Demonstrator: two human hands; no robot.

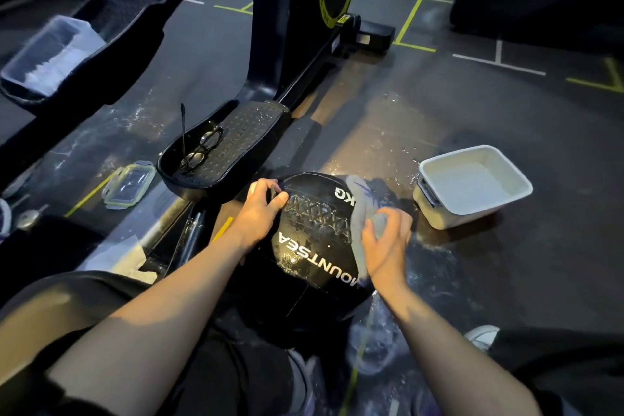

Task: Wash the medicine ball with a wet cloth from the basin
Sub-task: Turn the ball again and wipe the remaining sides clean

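Black medicine ball (310, 246) on wet floor; left hand (261, 209) grips its far-left edge, right hand (385, 243) clutches grey cloth (359, 209) on its right. White basin (472, 186), water inside, right of ball

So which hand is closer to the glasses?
The left hand. It grips the ball's far left edge, just beside the pedal where the glasses lie. The right hand holds the cloth on the ball's right side, farther away.
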